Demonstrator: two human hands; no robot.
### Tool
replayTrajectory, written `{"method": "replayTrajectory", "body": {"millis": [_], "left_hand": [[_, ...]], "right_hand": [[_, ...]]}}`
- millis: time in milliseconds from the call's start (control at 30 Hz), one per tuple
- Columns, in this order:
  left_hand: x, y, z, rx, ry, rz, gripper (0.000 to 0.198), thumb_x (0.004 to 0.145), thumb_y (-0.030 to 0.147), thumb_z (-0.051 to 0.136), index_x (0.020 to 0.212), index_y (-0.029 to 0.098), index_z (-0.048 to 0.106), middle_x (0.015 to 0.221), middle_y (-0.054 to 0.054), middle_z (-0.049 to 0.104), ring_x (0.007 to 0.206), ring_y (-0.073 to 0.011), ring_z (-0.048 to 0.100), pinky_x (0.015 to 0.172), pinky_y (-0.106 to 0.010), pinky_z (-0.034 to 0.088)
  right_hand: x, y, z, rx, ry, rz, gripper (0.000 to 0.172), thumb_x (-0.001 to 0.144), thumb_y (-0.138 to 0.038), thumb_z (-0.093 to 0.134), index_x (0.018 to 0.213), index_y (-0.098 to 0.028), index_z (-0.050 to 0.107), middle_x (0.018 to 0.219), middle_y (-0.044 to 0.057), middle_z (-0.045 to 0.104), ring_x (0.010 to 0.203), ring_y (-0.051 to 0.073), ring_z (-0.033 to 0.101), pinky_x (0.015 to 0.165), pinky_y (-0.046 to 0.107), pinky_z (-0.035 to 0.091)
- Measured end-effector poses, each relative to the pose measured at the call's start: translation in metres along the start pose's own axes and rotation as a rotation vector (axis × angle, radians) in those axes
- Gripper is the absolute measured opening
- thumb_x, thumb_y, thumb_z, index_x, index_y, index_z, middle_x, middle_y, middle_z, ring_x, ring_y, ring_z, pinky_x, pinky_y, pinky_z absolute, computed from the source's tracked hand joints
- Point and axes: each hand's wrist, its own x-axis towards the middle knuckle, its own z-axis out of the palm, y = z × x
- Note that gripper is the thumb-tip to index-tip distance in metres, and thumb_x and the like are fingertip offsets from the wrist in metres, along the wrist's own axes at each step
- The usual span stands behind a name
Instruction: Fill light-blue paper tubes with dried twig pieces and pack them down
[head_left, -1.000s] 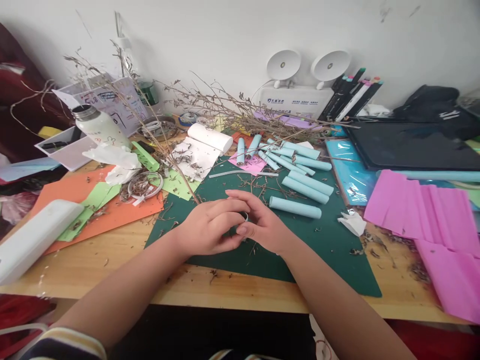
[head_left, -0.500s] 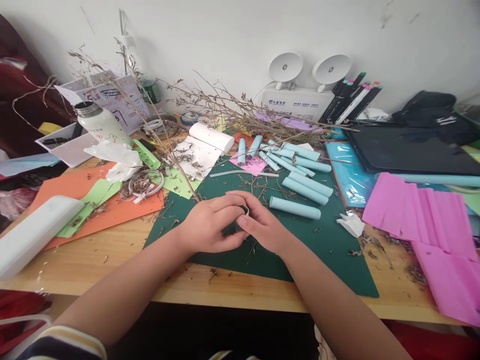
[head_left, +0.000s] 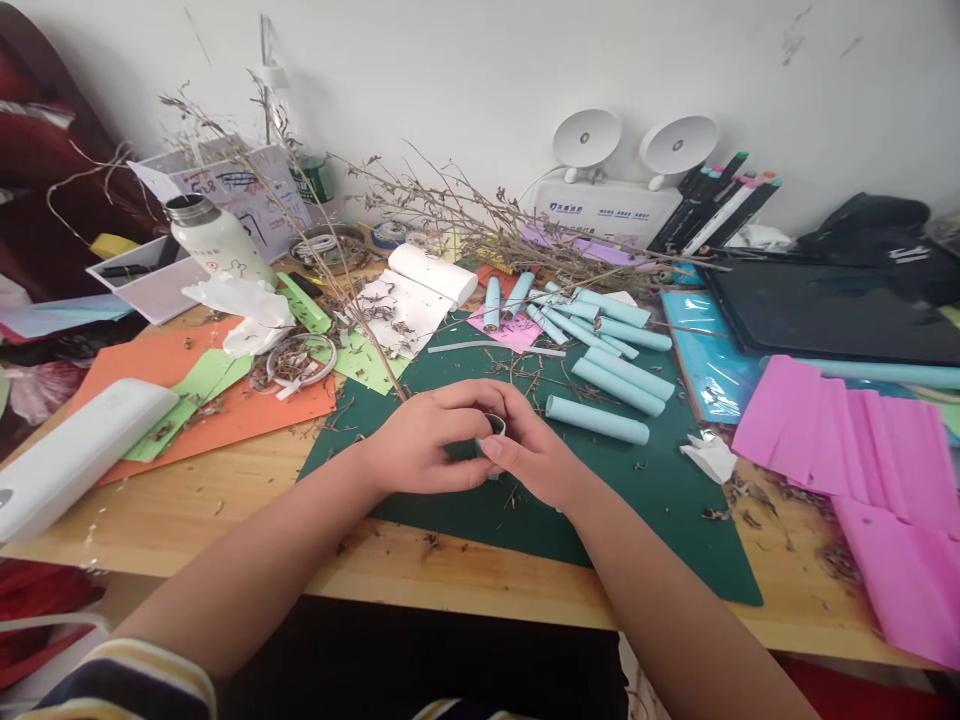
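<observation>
Over the dark green mat (head_left: 637,530), both my hands are closed around a small rolled paper tube (head_left: 498,424). Its round open end faces up between my fingers; most of its length is hidden. My left hand (head_left: 427,440) curls round it from the left, thumb and fingers bent. From the right, my right hand (head_left: 536,450) wraps it, with the thumb pressed near the rim. A dry twig (head_left: 367,325) runs down to behind my left hand; whether the hand touches it cannot be seen. Several light blue paper rolls (head_left: 598,420) lie to the right on the mat.
Dry branches (head_left: 480,225) and bits of leaf litter the desk. On the left are a white bottle (head_left: 217,240), orange paper (head_left: 255,430) and a white case (head_left: 90,450). Pink crepe paper (head_left: 847,430), a black tablet (head_left: 832,305) and crumpled tissue (head_left: 709,455) are on the right.
The whole view has shifted slightly, so things appear a little further right. My hands keep their hold on the paper tube, with the fingers moving only slightly.
</observation>
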Motion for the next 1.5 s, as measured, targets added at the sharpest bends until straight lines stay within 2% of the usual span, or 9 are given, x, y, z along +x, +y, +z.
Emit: {"method": "replayTrajectory", "body": {"millis": [267, 433, 500, 633, 867, 967, 1200, 1300, 1500], "left_hand": [[0.004, 0.004, -0.005, 0.072, -0.044, -0.009, 0.011, 0.072, 0.020, 0.052, 0.063, 0.015, 0.049, 0.093, -0.011, 0.055, 0.083, -0.0161, 0.056, 0.068, -0.026, 0.049], [0.000, -0.002, 0.001, 0.209, 0.032, 0.046, 0.004, 0.072, 0.019, 0.050, 0.072, 0.016, 0.050, 0.089, -0.010, 0.057, 0.078, -0.0143, 0.058, 0.065, -0.024, 0.049], [-0.002, -0.005, 0.003, 0.246, 0.075, 0.070, 0.007, 0.072, 0.020, 0.052, 0.077, 0.016, 0.049, 0.087, -0.009, 0.058, 0.076, -0.0136, 0.058, 0.063, -0.024, 0.048], [-0.003, -0.004, 0.004, 0.191, 0.101, 0.062, 0.012, 0.070, 0.019, 0.053, 0.076, 0.017, 0.042, 0.084, -0.008, 0.058, 0.077, -0.0132, 0.057, 0.061, -0.024, 0.048], [0.003, -0.001, -0.001, 0.012, 0.027, -0.038, 0.008, 0.073, 0.016, 0.049, 0.067, 0.016, 0.043, 0.083, -0.009, 0.056, 0.084, -0.0143, 0.054, 0.069, -0.026, 0.047], [0.004, 0.000, -0.001, 0.061, -0.011, -0.003, 0.007, 0.074, 0.017, 0.048, 0.067, 0.015, 0.048, 0.086, -0.010, 0.056, 0.085, -0.0148, 0.054, 0.074, -0.027, 0.047], [0.003, 0.002, -0.006, 0.181, -0.137, -0.043, 0.012, 0.077, 0.024, 0.049, 0.074, 0.015, 0.055, 0.095, -0.009, 0.056, 0.090, -0.0165, 0.053, 0.076, -0.027, 0.045], [0.000, -0.001, -0.003, 0.243, -0.106, -0.016, 0.015, 0.078, 0.029, 0.049, 0.079, 0.015, 0.054, 0.095, -0.009, 0.056, 0.093, -0.0171, 0.053, 0.075, -0.026, 0.045], [-0.007, -0.007, 0.006, 0.323, -0.016, -0.001, 0.021, 0.078, 0.034, 0.048, 0.086, 0.014, 0.048, 0.096, -0.010, 0.057, 0.089, -0.0162, 0.055, 0.066, -0.024, 0.046]], "right_hand": [[-0.001, 0.003, 0.001, 0.059, -0.015, 0.018, 0.048, 0.074, -0.045, 0.050, 0.115, -0.027, 0.032, 0.100, 0.003, 0.043, 0.088, 0.014, 0.044, 0.072, 0.029, 0.042], [-0.001, 0.002, -0.001, 0.038, -0.025, 0.007, 0.042, 0.077, -0.042, 0.045, 0.115, -0.028, 0.033, 0.112, 0.003, 0.042, 0.101, 0.015, 0.042, 0.086, 0.031, 0.038], [0.000, 0.001, -0.001, 0.037, -0.028, 0.000, 0.041, 0.078, -0.041, 0.044, 0.116, -0.028, 0.033, 0.117, 0.002, 0.041, 0.108, 0.015, 0.039, 0.092, 0.031, 0.034], [0.001, 0.000, -0.002, 0.027, -0.022, 0.003, 0.042, 0.078, -0.043, 0.044, 0.115, -0.026, 0.034, 0.115, 0.004, 0.043, 0.107, 0.016, 0.040, 0.091, 0.032, 0.034], [-0.001, 0.005, -0.003, 0.039, -0.017, -0.009, 0.045, 0.076, -0.043, 0.047, 0.117, -0.029, 0.033, 0.117, 0.003, 0.040, 0.108, 0.016, 0.039, 0.090, 0.032, 0.036], [-0.001, 0.005, -0.003, 0.079, -0.031, -0.019, 0.047, 0.076, -0.041, 0.048, 0.117, -0.029, 0.031, 0.121, 0.002, 0.037, 0.113, 0.015, 0.035, 0.094, 0.031, 0.033], [0.003, 0.004, -0.002, 0.141, -0.028, 0.007, 0.054, 0.071, -0.048, 0.052, 0.115, -0.026, 0.030, 0.114, 0.005, 0.042, 0.103, 0.015, 0.043, 0.086, 0.031, 0.040], [0.003, 0.005, -0.002, 0.130, -0.020, 0.004, 0.051, 0.072, -0.048, 0.050, 0.114, -0.026, 0.032, 0.116, 0.004, 0.042, 0.108, 0.016, 0.041, 0.089, 0.031, 0.039], [0.003, 0.010, -0.005, 0.119, -0.004, 0.015, 0.045, 0.076, -0.045, 0.046, 0.116, -0.025, 0.036, 0.121, 0.004, 0.040, 0.116, 0.016, 0.035, 0.099, 0.032, 0.028]]}}
